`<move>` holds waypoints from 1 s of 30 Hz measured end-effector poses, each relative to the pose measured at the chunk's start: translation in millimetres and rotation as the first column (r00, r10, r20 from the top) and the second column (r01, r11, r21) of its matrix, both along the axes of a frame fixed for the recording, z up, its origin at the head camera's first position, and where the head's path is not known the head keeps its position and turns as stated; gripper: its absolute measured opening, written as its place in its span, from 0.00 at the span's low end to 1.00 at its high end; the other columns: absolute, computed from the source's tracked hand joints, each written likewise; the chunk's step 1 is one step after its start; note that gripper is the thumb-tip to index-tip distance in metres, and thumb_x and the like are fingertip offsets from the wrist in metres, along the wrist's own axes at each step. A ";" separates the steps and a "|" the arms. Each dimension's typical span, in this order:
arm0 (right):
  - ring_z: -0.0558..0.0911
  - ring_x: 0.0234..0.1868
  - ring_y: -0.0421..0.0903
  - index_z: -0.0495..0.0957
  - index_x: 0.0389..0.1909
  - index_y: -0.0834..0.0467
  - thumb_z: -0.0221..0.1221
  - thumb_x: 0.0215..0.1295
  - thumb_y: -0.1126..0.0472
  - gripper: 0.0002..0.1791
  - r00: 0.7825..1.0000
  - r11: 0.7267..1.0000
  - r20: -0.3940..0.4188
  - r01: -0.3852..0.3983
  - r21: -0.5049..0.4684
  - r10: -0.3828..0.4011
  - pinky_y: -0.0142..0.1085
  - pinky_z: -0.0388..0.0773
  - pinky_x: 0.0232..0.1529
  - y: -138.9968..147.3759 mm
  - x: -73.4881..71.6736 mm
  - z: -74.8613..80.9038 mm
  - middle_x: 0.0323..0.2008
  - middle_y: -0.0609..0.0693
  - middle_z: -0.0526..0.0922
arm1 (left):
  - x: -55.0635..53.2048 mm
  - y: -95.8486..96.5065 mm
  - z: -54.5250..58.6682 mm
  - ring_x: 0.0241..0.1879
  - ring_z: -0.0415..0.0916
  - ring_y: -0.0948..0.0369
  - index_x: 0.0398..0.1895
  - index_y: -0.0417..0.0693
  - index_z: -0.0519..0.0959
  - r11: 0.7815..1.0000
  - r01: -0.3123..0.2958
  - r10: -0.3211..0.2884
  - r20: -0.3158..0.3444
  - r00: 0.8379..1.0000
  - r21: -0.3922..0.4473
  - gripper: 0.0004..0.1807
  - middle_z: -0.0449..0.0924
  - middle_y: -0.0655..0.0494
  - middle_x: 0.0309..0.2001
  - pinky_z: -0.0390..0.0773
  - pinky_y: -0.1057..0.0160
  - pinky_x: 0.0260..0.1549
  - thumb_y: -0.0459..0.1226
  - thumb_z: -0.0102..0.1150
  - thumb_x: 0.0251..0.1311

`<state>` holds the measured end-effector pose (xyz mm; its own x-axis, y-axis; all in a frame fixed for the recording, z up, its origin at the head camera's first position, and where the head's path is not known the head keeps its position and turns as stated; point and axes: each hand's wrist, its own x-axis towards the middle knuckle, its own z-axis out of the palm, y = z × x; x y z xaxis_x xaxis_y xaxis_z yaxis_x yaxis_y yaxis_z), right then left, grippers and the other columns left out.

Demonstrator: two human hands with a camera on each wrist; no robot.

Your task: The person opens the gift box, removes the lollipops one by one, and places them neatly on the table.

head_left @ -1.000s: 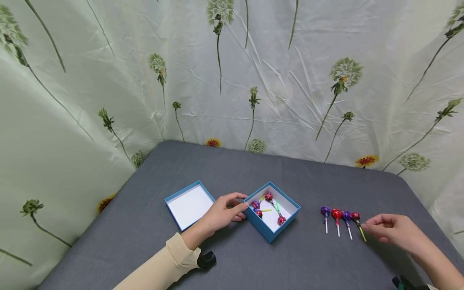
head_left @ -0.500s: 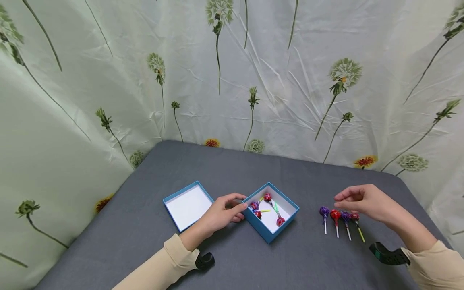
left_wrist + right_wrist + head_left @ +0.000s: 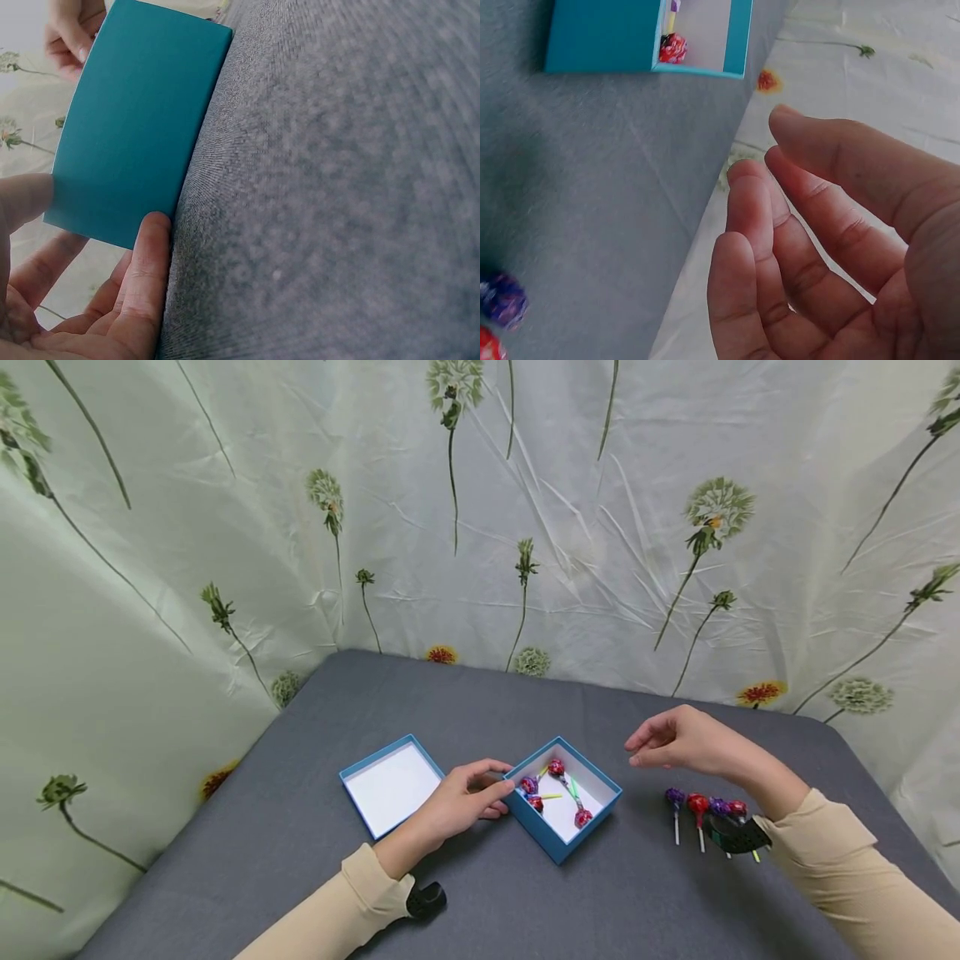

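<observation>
My left hand (image 3: 461, 797) holds an open blue box (image 3: 555, 839) by its left corner, thumb at the rim and fingers against the side. The left wrist view shows that hand's fingers (image 3: 146, 285) against the teal-blue wall. Inside the box lie several wrapped lollipops (image 3: 582, 817), red and purple, some with yellow or green sticks. In the air to the right of the box is my right hand (image 3: 697, 742), fingers loosely bent, nothing between thumb and fingertips. Below it, several lollipops (image 3: 697, 804) lie in a row on the table, partly hidden by the right wrist strap.
To the left of the box the blue-edged lid (image 3: 393, 787) lies with its white inside up, partly behind my left forearm. A grey cloth covers the table (image 3: 480, 702). Behind it hangs a pale curtain (image 3: 570, 527) printed with flowers.
My right hand has left the lollipop row's right end, rising and moving leftward toward the box without a lollipop. The left hand, box and lid stay in place.
</observation>
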<state>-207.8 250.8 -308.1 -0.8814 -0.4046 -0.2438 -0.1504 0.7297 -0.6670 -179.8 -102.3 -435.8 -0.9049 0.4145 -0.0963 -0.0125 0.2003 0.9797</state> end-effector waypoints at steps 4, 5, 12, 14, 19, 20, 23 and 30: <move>0.82 0.37 0.42 0.88 0.49 0.63 0.71 0.70 0.59 0.13 1.000 1.000 0.000 -0.023 0.010 0.023 0.35 0.81 0.36 -15.2 -7.3 -1.1 0.37 0.48 0.91 | 0.9 0.1 0.3 0.45 0.90 0.57 0.69 0.47 0.79 1.000 -0.003 0.003 0.005 1.000 -0.002 0.23 0.85 0.44 0.55 0.91 0.58 0.49 0.47 0.60 0.79; 0.82 0.37 0.43 0.88 0.49 0.63 0.71 0.70 0.59 0.13 1.000 0.999 0.000 -0.030 0.010 0.030 0.36 0.81 0.37 -18.4 -8.7 -1.4 0.37 0.48 0.91 | 1.3 0.1 0.5 0.45 0.90 0.57 0.69 0.47 0.79 1.000 -0.003 0.003 0.007 1.000 -0.002 0.23 0.85 0.44 0.55 0.91 0.58 0.49 0.47 0.60 0.79; 0.80 0.35 0.42 0.88 0.48 0.63 0.72 0.69 0.60 0.12 0.996 0.996 0.000 -0.088 0.022 0.088 0.37 0.80 0.36 -38.5 -17.0 -5.3 0.35 0.47 0.91 | 1.0 1.0 1.7 0.46 0.90 0.56 0.70 0.47 0.78 1.000 0.002 -0.002 0.015 1.000 0.006 0.23 0.85 0.44 0.55 0.91 0.58 0.51 0.48 0.60 0.79; 0.80 0.35 0.41 0.89 0.47 0.63 0.72 0.69 0.60 0.12 0.994 0.994 -0.002 -0.105 0.028 0.105 0.36 0.80 0.36 -43.5 -19.5 -7.4 0.35 0.47 0.91 | 1.2 0.6 2.0 0.46 0.90 0.56 0.70 0.47 0.78 1.000 0.003 -0.003 0.015 1.000 0.008 0.23 0.85 0.44 0.55 0.91 0.57 0.51 0.47 0.60 0.80; 0.80 0.33 0.40 0.90 0.45 0.63 0.71 0.68 0.62 0.10 0.992 0.991 0.007 -0.129 0.041 0.129 0.35 0.80 0.37 -52.3 -24.2 -13.7 0.34 0.47 0.91 | 2.2 0.7 2.3 0.47 0.90 0.56 0.70 0.46 0.78 1.000 0.009 -0.009 0.016 1.000 0.009 0.23 0.85 0.43 0.57 0.91 0.56 0.52 0.46 0.59 0.80; 0.79 0.33 0.40 0.90 0.45 0.63 0.71 0.68 0.62 0.09 0.991 0.990 0.010 -0.132 0.043 0.132 0.35 0.80 0.37 -54.2 -25.1 -15.2 0.33 0.47 0.91 | 2.3 0.9 2.3 0.47 0.90 0.55 0.70 0.46 0.78 1.000 0.009 -0.010 0.017 1.000 0.009 0.23 0.85 0.43 0.57 0.91 0.56 0.52 0.46 0.59 0.80; 0.77 0.31 0.41 0.90 0.45 0.63 0.71 0.68 0.63 0.09 0.991 0.990 0.022 -0.130 0.046 0.130 0.36 0.78 0.36 -61.1 -26.7 -19.2 0.32 0.46 0.90 | 2.4 1.4 2.2 0.47 0.90 0.55 0.70 0.46 0.78 1.000 0.007 -0.007 0.018 1.000 0.008 0.23 0.85 0.43 0.57 0.91 0.56 0.52 0.47 0.60 0.80; 0.78 0.29 0.39 0.92 0.42 0.60 0.72 0.67 0.63 0.06 0.994 0.990 0.014 -0.109 0.085 0.108 0.33 0.80 0.35 -77.7 -28.0 -22.3 0.29 0.44 0.89 | 1.0 2.0 1.7 0.46 0.90 0.56 0.69 0.45 0.78 1.000 -0.003 0.003 0.017 1.000 0.016 0.23 0.85 0.42 0.56 0.91 0.56 0.51 0.46 0.60 0.80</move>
<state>-235.8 173.1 -330.4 -0.8312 -0.4748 -0.2894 -0.2259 0.7640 -0.6044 -178.8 -100.3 -434.1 -0.9046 0.4132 -0.1049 -0.0297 0.1843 0.9824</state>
